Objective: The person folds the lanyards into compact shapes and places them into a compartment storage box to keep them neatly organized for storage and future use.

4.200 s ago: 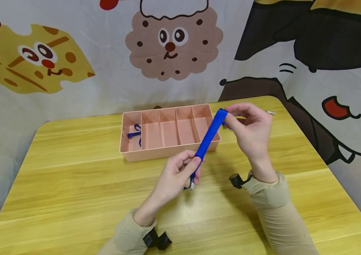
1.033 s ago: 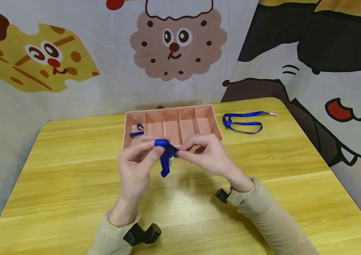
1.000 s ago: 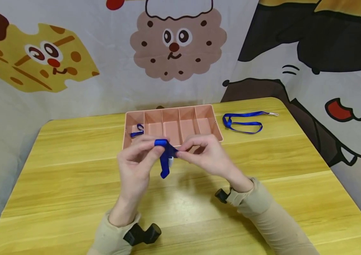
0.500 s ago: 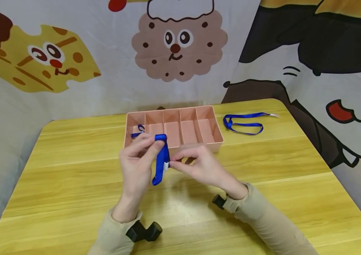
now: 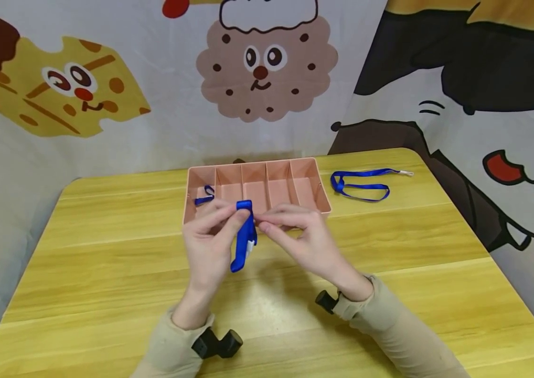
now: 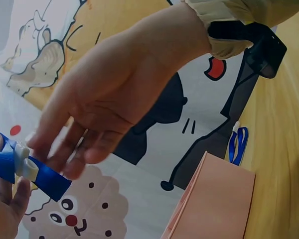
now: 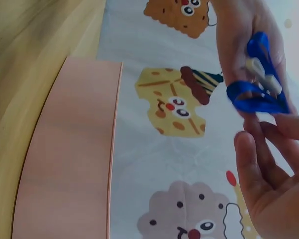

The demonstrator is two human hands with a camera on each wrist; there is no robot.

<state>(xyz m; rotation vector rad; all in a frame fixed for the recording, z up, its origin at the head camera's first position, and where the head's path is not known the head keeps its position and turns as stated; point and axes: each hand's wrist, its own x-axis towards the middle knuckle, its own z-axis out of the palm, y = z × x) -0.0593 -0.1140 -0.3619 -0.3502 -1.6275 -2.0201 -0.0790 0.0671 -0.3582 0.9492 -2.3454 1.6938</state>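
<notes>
My left hand pinches a folded blue lanyard between thumb and fingers, in front of the box. Its folded end hangs below the thumb, and a white plastic clip shows among the loops in the right wrist view. My right hand is at the lanyard's right edge, its fingertips right beside the band and its thumb a little apart from them. In the left wrist view the lanyard lies partly behind the right fingers. A second blue lanyard lies in the box's leftmost compartment.
A pink divided box stands at the back of the wooden table, its front partly hidden by the hands. To its right lies another blue lanyard, loosely looped, with a white end. Behind hangs a cartoon-printed cloth.
Over the last second the right fingers moved from pulling a strand rightward to the lanyard's side. Earlier it was stretched longer between both hands; now it hangs as a short folded bundle in the left hand.
</notes>
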